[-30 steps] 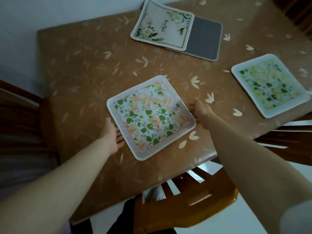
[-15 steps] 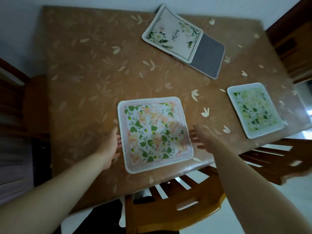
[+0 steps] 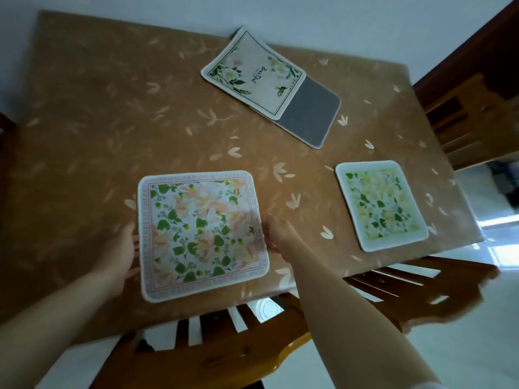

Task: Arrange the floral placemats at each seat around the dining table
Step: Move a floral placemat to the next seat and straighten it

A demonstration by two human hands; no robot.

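A pink and green floral placemat [image 3: 202,234] lies flat near the front edge of the brown leaf-patterned dining table [image 3: 84,122]. My left hand [image 3: 120,254] grips its left edge, and my right hand [image 3: 278,234] holds its right edge. A yellow-green floral placemat [image 3: 380,204] lies further right, near the same edge. At the far side, a white floral placemat with lettering [image 3: 252,74] rests askew, overlapping a grey placemat [image 3: 309,116].
A wooden chair [image 3: 196,352] stands below the pink placemat, and a second chair [image 3: 421,290] below the yellow-green one. Another wooden chair [image 3: 471,113] stands at the table's right end. A white wall runs behind the table.
The pink placemat has been turned from a diagonal lie to square with the table edge. My right hand lifted off briefly, then returned to its right edge. The view shifted.
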